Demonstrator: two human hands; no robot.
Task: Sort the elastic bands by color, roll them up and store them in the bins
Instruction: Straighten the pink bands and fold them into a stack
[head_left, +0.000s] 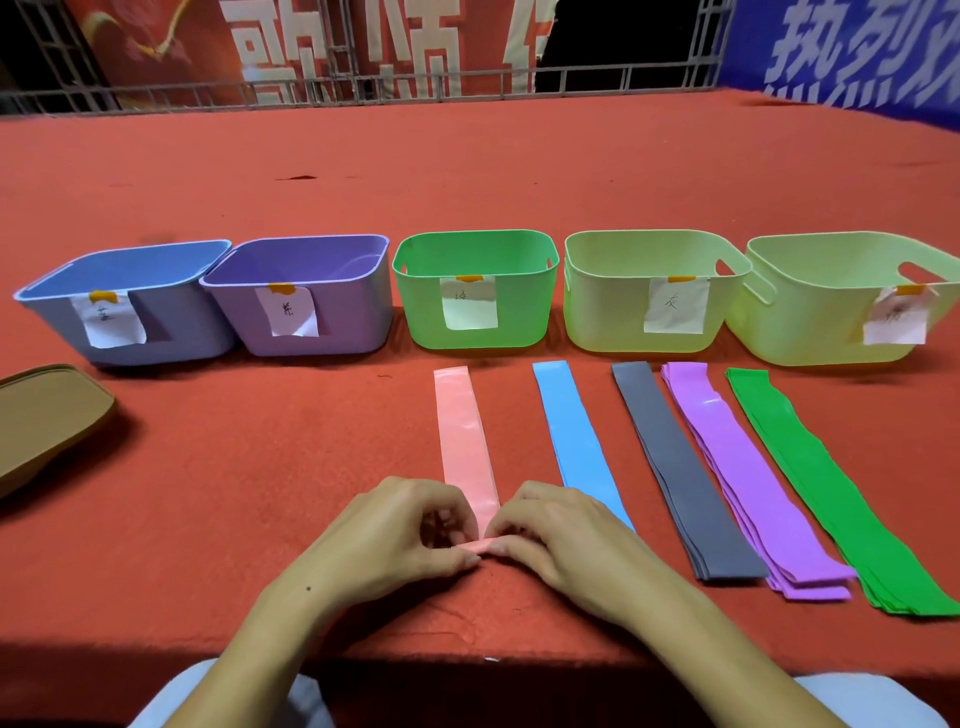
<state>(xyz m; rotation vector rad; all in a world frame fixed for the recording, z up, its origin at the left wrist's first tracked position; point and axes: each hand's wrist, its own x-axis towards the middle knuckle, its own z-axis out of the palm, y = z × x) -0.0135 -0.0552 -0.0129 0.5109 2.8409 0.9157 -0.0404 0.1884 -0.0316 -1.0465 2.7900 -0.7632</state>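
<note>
Fingertips of the left hand (400, 530) and right hand (550, 530) pinch the rolled near end of the pink band (464, 431), close to the table's (208, 467) front edge. Blue band (576, 436) lies just beside it; open red cloth spreads leftward toward a brown lid (47, 415). Five bins (475, 291) line the far side.

Handwritten paper labels taped to the bins stay mostly illegible, though the green bin's label (469, 303) seems to read 绿 and the next bin's label (675, 305) 灰, while the blue banner (857, 52) begins 热烈.
</note>
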